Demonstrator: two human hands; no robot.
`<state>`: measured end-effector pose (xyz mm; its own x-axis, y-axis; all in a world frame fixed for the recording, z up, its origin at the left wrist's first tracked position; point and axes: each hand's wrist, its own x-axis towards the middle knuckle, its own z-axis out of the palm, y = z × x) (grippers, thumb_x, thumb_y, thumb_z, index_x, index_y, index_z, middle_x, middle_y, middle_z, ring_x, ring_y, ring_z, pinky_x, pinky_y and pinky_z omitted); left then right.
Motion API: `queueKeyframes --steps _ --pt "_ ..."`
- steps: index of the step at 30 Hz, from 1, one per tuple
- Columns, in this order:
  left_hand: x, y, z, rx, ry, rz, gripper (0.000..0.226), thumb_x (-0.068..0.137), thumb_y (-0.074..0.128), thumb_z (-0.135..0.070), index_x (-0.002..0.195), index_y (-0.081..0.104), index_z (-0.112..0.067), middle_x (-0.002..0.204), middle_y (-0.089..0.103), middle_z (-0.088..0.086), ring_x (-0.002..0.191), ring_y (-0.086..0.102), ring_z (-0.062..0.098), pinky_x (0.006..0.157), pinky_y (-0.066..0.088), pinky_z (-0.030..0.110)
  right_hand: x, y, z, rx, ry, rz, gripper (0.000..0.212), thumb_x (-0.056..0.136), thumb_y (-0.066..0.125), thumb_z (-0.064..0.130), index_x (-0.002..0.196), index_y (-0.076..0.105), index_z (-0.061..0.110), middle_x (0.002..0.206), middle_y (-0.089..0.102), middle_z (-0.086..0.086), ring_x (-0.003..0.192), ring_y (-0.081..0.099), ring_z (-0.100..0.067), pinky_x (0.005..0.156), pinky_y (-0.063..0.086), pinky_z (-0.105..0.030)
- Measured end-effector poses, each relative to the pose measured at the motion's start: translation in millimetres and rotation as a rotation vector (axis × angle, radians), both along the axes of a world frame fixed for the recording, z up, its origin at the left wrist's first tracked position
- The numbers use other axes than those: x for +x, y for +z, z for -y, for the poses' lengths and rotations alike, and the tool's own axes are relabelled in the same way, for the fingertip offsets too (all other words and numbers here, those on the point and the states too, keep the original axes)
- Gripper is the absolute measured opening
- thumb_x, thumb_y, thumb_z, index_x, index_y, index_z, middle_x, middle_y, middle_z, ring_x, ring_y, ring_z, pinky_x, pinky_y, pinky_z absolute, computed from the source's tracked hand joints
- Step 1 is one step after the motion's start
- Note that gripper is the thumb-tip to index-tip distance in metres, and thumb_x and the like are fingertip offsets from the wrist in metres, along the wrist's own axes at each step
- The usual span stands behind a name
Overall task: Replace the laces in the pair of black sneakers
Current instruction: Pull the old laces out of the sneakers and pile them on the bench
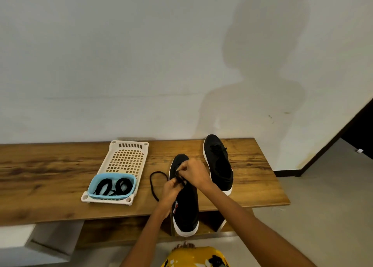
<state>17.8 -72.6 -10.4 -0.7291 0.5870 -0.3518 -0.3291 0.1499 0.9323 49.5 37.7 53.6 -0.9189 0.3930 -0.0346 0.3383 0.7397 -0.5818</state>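
Observation:
Two black sneakers with white soles lie on a wooden bench [60, 186]. The near sneaker [186, 206] has its heel hanging over the bench's front edge. My left hand [170, 192] and my right hand [193, 172] both pinch its black lace [154, 186] over the eyelets; a long loop of that lace trails to the left on the bench. The far sneaker [219, 164] lies to the right, still laced. Two coiled black laces [113, 186] sit in a light blue bowl [113, 195].
The blue bowl rests at the near end of a cream perforated plastic tray [125, 160], left of the sneakers. A white wall rises behind the bench. A grey floor and a dark doorway [359, 129] lie to the right. Yellow patterned clothing [197, 256] shows at the bottom.

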Motion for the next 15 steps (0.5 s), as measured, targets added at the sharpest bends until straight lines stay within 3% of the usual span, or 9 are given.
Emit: queueKeyframes --steps 3,6,8,10,12,15 --pt "-3 -7 0 -0.03 0.092 -0.011 0.017 0.094 0.052 -0.01 0.101 0.066 -0.004 0.093 0.071 0.011 0.089 0.067 0.022 0.084 0.054 0.036 -4 0 5 -0.132 -0.058 -0.032 0.011 0.087 0.065 0.018 0.091 0.075 0.015 0.079 0.074 -0.003 0.055 0.063 -0.007 0.072 0.057 -0.025" --pt "1 -11 0 0.137 0.208 0.229 0.021 0.098 0.045 -0.019 0.105 0.061 -0.007 0.1 0.069 0.011 0.095 0.066 0.023 0.087 0.051 0.037 0 -9 1 -0.179 -0.114 -0.042 0.016 0.088 0.065 0.016 0.102 0.073 0.015 0.099 0.073 0.0 0.075 0.067 -0.009 0.071 0.052 -0.014" --pt "-1 -10 0 0.297 0.352 0.415 0.021 0.101 0.038 -0.019 0.099 0.054 -0.006 0.102 0.064 0.013 0.094 0.063 0.028 0.087 0.049 0.039 10 -23 -2 -0.144 -0.131 0.037 0.032 0.086 0.067 0.022 0.118 0.065 0.017 0.116 0.066 0.0 0.101 0.062 -0.012 0.081 0.045 -0.018" --pt "-5 -9 3 0.35 0.44 0.506 0.018 0.101 0.036 -0.012 0.09 0.049 -0.006 0.099 0.059 0.015 0.09 0.061 0.033 0.083 0.048 0.04 25 -40 3 -0.14 -0.115 0.149 0.054 0.082 0.071 0.031 0.131 0.053 0.017 0.126 0.054 -0.003 0.115 0.052 -0.017 0.089 0.042 -0.024" --pt "-7 -11 3 0.365 0.483 0.557 0.019 0.101 0.036 -0.011 0.086 0.047 -0.006 0.096 0.058 0.017 0.09 0.059 0.036 0.079 0.049 0.04 37 -52 10 -0.071 -0.088 0.163 0.06 0.081 0.071 0.03 0.135 0.047 0.018 0.13 0.046 -0.004 0.12 0.047 -0.019 0.095 0.042 -0.027" --pt "-8 -12 1 0.274 0.513 0.509 0.025 0.102 0.037 -0.018 0.082 0.048 -0.007 0.081 0.056 0.014 0.077 0.06 0.03 0.067 0.053 0.034 48 -60 10 -0.1 -0.149 0.031 0.047 0.084 0.063 0.011 0.129 0.051 0.018 0.127 0.05 -0.003 0.114 0.053 -0.018 0.091 0.047 -0.027"
